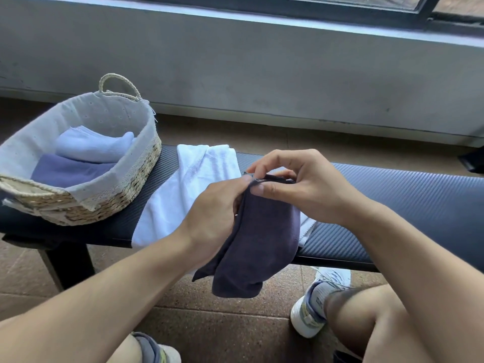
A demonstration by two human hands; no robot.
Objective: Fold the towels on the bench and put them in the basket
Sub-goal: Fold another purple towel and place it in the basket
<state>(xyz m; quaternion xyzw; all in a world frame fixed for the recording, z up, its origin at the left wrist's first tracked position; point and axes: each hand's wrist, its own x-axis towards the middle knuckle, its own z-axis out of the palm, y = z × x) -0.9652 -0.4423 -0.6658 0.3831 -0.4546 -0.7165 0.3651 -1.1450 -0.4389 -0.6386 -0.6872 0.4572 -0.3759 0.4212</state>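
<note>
A dark navy towel (262,239) hangs in the air in front of the bench (392,200), its lower end drooping below the seat edge. My left hand (214,208) and my right hand (298,184) both pinch its top edge, close together. A white towel (188,189) lies spread across the bench behind the hands, partly hidden by them. The woven basket (125,195) with a pale cloth lining stands on the bench's left end. Inside it lie a light blue folded towel (91,148) and a purple-blue folded towel (65,171).
A grey wall and window sill (262,61) run behind the bench. The bench's black leg (70,260) stands at the left on the tiled floor. My knees and white sneakers (314,305) are below the bench's front edge.
</note>
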